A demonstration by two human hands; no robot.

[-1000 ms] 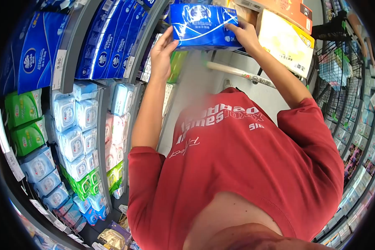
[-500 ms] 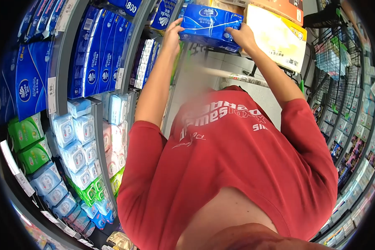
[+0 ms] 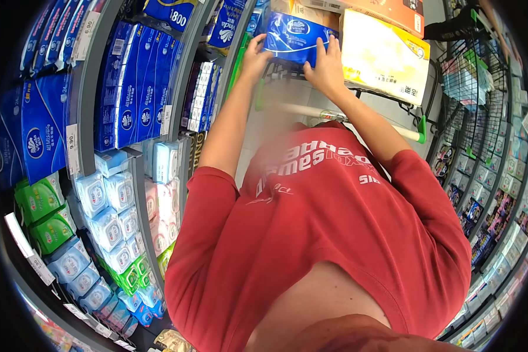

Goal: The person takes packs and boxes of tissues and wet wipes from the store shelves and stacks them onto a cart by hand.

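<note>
A blue Vinda tissue pack lies between my two hands at the top of the head view, over the shopping cart. My left hand grips its left end, fingers bent around the corner. On the right end, my right hand has its fingers over the upper face and its thumb at the near edge. Right beside that hand is a yellow-and-white tissue pack in the cart. The cart's pale handle runs between my arms, partly blurred.
Shelves on the left hold blue tissue packs, wet-wipe packs and green packs. An orange pack lies beyond the yellow one. Wire baskets and another shelf stand at right.
The blue tissue pack has shifted slightly right and now sits against the packs in the cart. My right hand has moved from its right end to lie more over its upper face.
</note>
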